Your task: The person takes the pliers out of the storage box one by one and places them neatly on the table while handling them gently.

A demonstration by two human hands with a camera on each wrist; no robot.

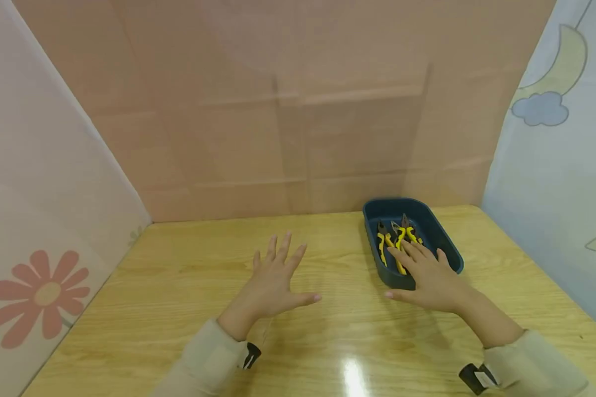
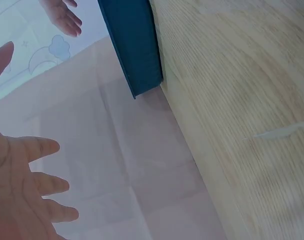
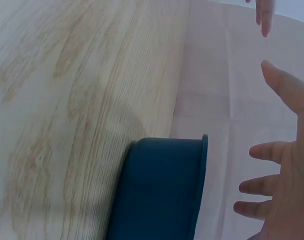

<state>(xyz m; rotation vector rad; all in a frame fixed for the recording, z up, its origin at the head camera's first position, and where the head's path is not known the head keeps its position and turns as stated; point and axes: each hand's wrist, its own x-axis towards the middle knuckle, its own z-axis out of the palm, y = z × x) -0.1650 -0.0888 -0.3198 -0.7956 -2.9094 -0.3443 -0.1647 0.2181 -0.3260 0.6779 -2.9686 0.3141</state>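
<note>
A dark blue plastic bin (image 1: 444, 242) stands on the table at the back right. Several pliers (image 1: 381, 248) with yellow and black handles lie inside it. My right hand (image 1: 434, 281) is spread over the bin's near end and hides part of the pliers; in the right wrist view the right hand (image 3: 292, 175) is apart from the bin wall (image 3: 159, 187). My left hand (image 1: 273, 281) hovers over the middle of the table with its fingers spread and nothing in it. In the left wrist view, the bin's side (image 2: 134, 45) lies beyond the left hand (image 2: 22, 185).
The wooden table (image 1: 179, 286) meets a plain pinkish-brown backdrop (image 1: 228, 110) behind. White panels flank it, with a red flower (image 1: 47, 294) on the left and a moon (image 1: 568, 60) on the right. A black wrist strap (image 1: 250, 355) shows at the left sleeve.
</note>
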